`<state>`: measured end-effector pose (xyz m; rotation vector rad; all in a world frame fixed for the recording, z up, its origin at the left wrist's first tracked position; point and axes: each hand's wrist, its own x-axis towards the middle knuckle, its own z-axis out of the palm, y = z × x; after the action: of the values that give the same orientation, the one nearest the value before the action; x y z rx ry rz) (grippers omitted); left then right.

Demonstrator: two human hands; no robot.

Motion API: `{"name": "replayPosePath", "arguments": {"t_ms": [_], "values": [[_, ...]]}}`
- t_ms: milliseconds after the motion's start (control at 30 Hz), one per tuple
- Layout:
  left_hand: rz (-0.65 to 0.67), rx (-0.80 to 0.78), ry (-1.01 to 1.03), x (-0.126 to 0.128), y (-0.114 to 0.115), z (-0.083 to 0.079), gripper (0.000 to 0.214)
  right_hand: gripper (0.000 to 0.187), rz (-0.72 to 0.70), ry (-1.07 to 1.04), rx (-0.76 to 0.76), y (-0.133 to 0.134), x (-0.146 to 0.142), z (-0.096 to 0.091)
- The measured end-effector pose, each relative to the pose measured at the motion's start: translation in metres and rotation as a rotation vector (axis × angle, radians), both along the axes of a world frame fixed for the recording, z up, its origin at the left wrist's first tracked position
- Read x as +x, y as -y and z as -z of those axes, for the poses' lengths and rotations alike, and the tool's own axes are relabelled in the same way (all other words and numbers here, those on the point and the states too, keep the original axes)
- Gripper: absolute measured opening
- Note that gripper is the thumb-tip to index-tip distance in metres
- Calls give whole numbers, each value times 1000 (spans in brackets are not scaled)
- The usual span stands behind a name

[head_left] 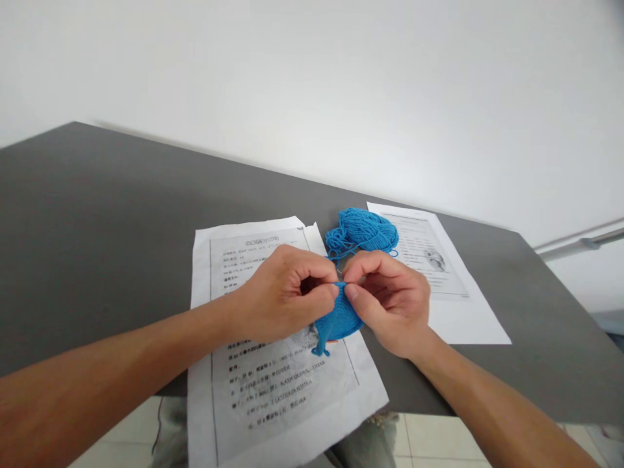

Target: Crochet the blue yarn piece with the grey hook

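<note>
A small blue crocheted piece [340, 320] hangs between my two hands, with a short blue tail dangling at its lower left. My left hand [292, 292] pinches its top edge between thumb and bent fingers. From the other side my right hand [390, 299] pinches the same edge, its thumb pressed on the work. A thin metallic sliver [340, 275] shows between the fingertips; too little is visible to tell what it is. Just beyond the hands lies a loose skein of blue yarn [368, 231], and strands run from it towards my fingers.
Under my hands is a printed sheet [202, 338], overhanging the front edge of the grey table [121, 260]. Another printed sheet [480, 325] with a small picture lies to the right, partly beneath the yarn. A white wall [312, 84] rises behind the table.
</note>
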<state>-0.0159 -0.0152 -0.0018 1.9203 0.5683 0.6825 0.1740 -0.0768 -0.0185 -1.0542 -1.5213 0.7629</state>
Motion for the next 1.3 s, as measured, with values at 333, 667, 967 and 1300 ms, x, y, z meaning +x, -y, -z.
{"name": "replayPosePath", "arguments": {"t_ms": [333,667,967,1300], "values": [[21,20,-19,1,-1,1,28,12,11,27,-10,0,0,-1],[46,66,-6,1,-3,2,27,11,0,41,-20,1,-1,-1],[60,54,1,1,-1,0,28,12,-17,38,-25,1,1,0],[57,35,-8,1,-2,1,29,9,-23,5,-34,1,1,0]]}}
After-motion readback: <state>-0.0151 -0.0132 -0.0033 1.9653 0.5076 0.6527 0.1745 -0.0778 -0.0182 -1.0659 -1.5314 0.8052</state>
